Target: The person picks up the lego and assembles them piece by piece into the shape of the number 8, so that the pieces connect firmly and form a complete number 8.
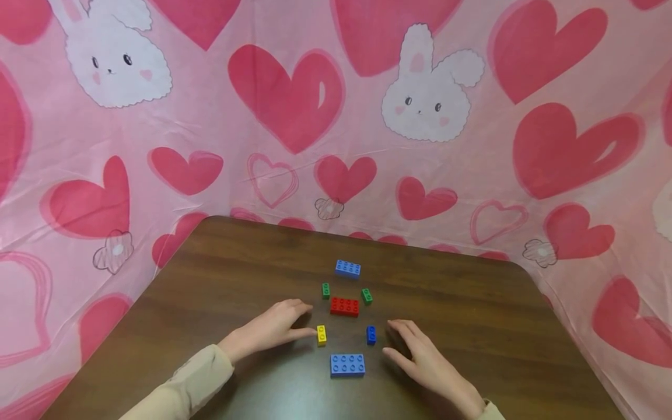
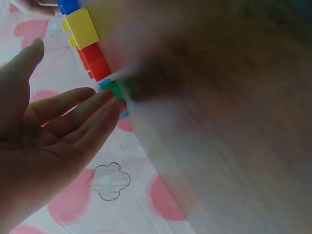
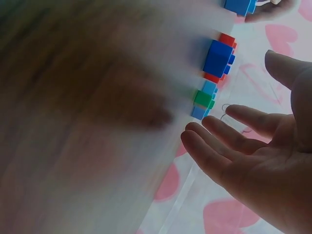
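Observation:
My left hand (image 1: pixel 276 326) rests at the left of a group of toy building bricks, its fingers loosely straight and its thumb tip right by a small yellow brick (image 1: pixel 321 335). On the other side my right hand (image 1: pixel 422 359) lies relaxed, near a small dark blue brick (image 1: pixel 371 335). Neither hand holds anything. Between them sit a red brick (image 1: pixel 344 306) and, closest to me, a light blue brick (image 1: pixel 347 364). Two small green bricks, one left (image 1: pixel 325 290) and one right (image 1: pixel 367 296), stand beyond the red one. Farthest off is another light blue brick (image 1: pixel 348 268).
The bricks stand apart on a dark brown wooden table (image 1: pixel 252 256) with rounded far corners. A pink cloth (image 1: pixel 294 186) printed with hearts and rabbits hangs behind it and along both sides. Light sleeves (image 1: pixel 184 382) cover the forearms.

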A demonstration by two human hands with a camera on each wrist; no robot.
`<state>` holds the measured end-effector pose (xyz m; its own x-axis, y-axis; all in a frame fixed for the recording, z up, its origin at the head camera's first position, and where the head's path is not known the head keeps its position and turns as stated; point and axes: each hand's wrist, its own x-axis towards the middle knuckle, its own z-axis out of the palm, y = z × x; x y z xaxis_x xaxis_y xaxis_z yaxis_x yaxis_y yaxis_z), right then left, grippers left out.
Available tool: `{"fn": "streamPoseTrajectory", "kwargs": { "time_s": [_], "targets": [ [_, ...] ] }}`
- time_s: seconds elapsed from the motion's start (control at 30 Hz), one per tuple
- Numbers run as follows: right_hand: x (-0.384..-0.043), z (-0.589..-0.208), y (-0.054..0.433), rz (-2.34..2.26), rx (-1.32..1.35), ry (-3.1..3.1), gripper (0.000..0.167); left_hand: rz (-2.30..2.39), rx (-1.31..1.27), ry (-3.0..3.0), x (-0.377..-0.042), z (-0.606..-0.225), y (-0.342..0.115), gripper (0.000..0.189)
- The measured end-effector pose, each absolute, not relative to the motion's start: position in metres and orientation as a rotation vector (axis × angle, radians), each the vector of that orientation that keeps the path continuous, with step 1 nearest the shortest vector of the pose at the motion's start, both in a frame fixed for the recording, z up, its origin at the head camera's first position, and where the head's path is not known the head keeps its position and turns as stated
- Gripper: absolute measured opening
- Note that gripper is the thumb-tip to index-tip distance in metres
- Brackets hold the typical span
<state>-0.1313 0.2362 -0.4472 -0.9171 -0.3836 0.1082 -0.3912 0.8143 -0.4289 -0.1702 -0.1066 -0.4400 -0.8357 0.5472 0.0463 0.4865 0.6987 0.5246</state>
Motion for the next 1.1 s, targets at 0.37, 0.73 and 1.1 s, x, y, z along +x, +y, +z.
{"fn": "streamPoseTrajectory", "kwargs": {
  "time_s": [0.37, 0.73, 1.1],
  "targets": [
    [-0.128, -0.446, 0.236, 0.779, 0.67, -3.008, 0.051, 0.797, 0.896, 2.786, -0.17, -0.44, -0.103, 0.056],
    [-0.124, -0.446, 0.234, 0.971, 0.771, -2.974, 0.047, 0.776, 0.938, 2.76, -0.169, -0.442, -0.097, 0.055],
    [-0.122, -0.447, 0.228, 1.048, 0.861, -2.951, 0.041, 0.744, 0.971, 2.769, -0.169, -0.445, -0.092, 0.052]
  ]
}}
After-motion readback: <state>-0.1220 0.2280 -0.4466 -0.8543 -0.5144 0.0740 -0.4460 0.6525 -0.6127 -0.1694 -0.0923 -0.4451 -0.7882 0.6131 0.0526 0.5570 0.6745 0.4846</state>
